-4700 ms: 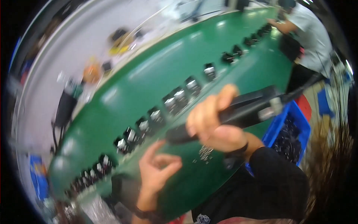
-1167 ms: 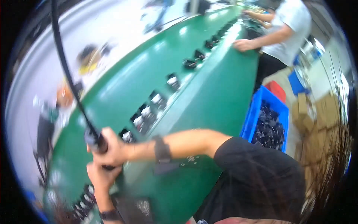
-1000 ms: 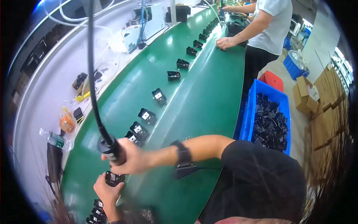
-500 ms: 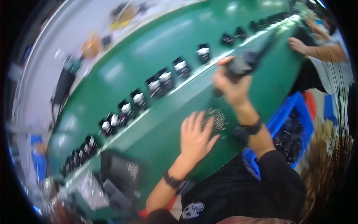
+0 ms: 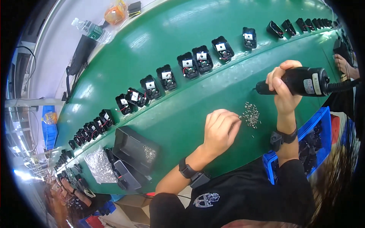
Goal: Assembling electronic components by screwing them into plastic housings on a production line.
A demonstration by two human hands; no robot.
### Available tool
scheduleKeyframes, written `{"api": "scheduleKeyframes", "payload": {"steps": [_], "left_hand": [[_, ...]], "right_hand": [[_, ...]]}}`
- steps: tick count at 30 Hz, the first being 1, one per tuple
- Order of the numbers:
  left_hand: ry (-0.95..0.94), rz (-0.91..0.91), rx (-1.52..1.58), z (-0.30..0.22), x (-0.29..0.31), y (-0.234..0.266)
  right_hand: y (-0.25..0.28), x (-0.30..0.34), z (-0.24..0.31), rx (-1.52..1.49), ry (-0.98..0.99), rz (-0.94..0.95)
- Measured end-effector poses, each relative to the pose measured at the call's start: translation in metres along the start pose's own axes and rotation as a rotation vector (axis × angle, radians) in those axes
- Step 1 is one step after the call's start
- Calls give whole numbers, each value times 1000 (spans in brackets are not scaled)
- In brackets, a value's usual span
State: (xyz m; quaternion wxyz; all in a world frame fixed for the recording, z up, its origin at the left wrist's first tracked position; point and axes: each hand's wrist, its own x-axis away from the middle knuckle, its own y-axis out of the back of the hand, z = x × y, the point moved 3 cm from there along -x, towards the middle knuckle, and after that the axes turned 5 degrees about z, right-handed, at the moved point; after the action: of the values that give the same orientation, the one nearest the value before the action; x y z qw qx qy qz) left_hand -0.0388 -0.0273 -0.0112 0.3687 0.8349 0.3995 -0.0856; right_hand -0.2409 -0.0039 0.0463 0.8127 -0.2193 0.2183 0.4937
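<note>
My right hand (image 5: pixel 283 85) is wrapped round a black electric screwdriver (image 5: pixel 304 81), held sideways above the table with its bit pointing left and its cable trailing off right. A loose pile of small silver screws (image 5: pixel 251 115) lies on the green table below the screwdriver. Just left of the pile, my left hand (image 5: pixel 221 131) is closed in a pinch, its fingertips at the nearest screws. Anything between those fingertips is too small to make out. Beyond both hands, open black housings (image 5: pixel 202 59) with white patches and red wires stand in a slanting row.
A dark bin (image 5: pixel 131 146) with more screws sits at left beside a clear bag of small parts (image 5: pixel 100 166). A blue crate (image 5: pixel 319 142) of black parts is at my right. Another person's hand (image 5: pixel 344 65) shows at far right. A plastic bottle (image 5: pixel 93 30) lies far left.
My left hand has gone from spread fingers at the screw pile to a closed pinch beside it. The screwdriver has swung to point left. The whole view has shifted.
</note>
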Motion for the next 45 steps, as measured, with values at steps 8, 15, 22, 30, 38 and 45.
{"api": "scheduleKeyframes", "payload": {"steps": [8,15,22,30,38,45], "left_hand": [[69,28,59,1,-5,-3],[150,15,236,13,4,-3],[576,-263,918,39,2,17],[693,-298,1342,33,2,18],[604,-137,1422,37,10,21],[779,-421,1236,-35,-31,46]], "right_hand": [[5,-5,0,155,55,-89],[-28,-10,29,-28,-79,-31],[-76,-10,58,-402,-30,32],[-99,1,40,-492,35,17],[-87,9,43,-529,84,-18],[-89,9,62,-347,-51,188]]}}
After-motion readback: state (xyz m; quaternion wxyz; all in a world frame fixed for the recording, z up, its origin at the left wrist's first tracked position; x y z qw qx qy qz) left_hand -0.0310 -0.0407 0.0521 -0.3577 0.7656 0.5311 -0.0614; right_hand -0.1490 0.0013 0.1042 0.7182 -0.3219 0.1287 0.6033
